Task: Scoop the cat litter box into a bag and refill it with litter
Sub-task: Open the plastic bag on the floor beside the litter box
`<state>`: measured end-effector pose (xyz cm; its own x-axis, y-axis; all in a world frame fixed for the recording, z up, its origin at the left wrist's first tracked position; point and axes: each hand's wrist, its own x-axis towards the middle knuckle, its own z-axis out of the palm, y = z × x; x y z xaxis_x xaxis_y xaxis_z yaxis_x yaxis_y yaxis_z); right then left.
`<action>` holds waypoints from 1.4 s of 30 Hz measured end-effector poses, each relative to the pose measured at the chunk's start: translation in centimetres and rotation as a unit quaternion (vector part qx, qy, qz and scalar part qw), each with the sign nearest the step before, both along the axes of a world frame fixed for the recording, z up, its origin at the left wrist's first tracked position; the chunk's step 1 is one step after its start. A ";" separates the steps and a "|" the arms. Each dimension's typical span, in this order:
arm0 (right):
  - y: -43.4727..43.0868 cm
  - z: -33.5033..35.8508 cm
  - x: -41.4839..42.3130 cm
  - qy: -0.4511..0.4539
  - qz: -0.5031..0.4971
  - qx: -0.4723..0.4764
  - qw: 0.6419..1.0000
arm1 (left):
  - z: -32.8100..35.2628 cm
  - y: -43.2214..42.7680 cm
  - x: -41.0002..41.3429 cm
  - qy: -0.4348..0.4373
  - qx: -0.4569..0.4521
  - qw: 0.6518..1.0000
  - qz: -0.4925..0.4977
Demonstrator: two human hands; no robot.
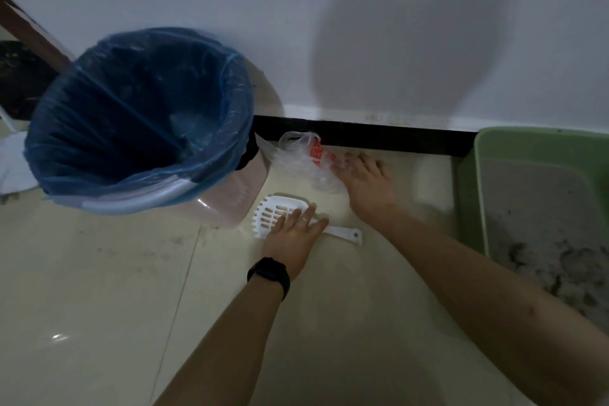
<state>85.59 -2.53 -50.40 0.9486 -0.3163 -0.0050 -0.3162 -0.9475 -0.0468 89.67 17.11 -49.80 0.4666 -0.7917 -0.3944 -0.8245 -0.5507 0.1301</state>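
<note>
Hands reach to the floor [99, 290]: the left hand [295, 236] lies flat, fingers straight, on the white scoop [272, 212]; the right hand [367, 183], fingers spread, touches the plastic bag [301, 160]. The green litter box [478, 181] sits to the right, the lined bin [138, 115] to the left.

Count, floor level:
- 2 hands: left hand [296, 234], right hand [365, 184].
- 1 litter scoop [273, 211], white and slotted, under the left hand's fingers.
- 1 plastic bag [303, 161], clear with red print, at the right hand's fingertips.
- 1 waste bin [230, 204], pink, left of the left hand.
- 1 blue liner [99, 92] in the waste bin.
- 1 litter box [478, 191], green, right of the right hand.
- 1 wristband [268, 275], black, behind the left hand.
</note>
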 end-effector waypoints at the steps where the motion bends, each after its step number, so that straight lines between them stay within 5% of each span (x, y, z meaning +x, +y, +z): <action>1: 0.2 0.0 0.4 -0.003 0.006 0.010 1.000 | 0.1 -0.2 0.0 0.000 -0.002 1.000 0.001; 10: 0.7 -1.6 1.5 0.099 -0.008 0.025 0.995 | -0.7 -1.1 0.8 -0.066 -0.039 0.996 -0.049; 15: -0.7 -2.0 1.9 0.070 -0.050 0.023 0.996 | -0.3 -1.4 0.9 -0.022 -0.061 0.998 -0.008; 25: 0.2 -0.7 1.2 0.022 -0.066 0.075 0.995 | -0.2 -0.2 0.8 -0.056 0.010 0.998 0.009; 31: 0.5 0.3 0.6 0.170 -0.050 0.054 0.983 | 1.7 0.6 1.4 -0.072 0.117 0.991 -0.008; 35: 0.8 1.9 0.1 0.090 -0.094 0.087 0.988 | 3.0 0.3 0.1 -0.075 0.128 0.988 -0.033; 42: -1.7 5.2 -1.2 -0.164 -0.144 0.109 0.970 | 4.0 -2.6 2.2 -0.118 0.011 0.992 -0.039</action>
<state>84.41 -4.20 -45.20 0.7825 -0.5944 0.1856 -0.5010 -0.7780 -0.3790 91.90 14.51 -45.83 0.4863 -0.8212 -0.2986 -0.8704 -0.4854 -0.0827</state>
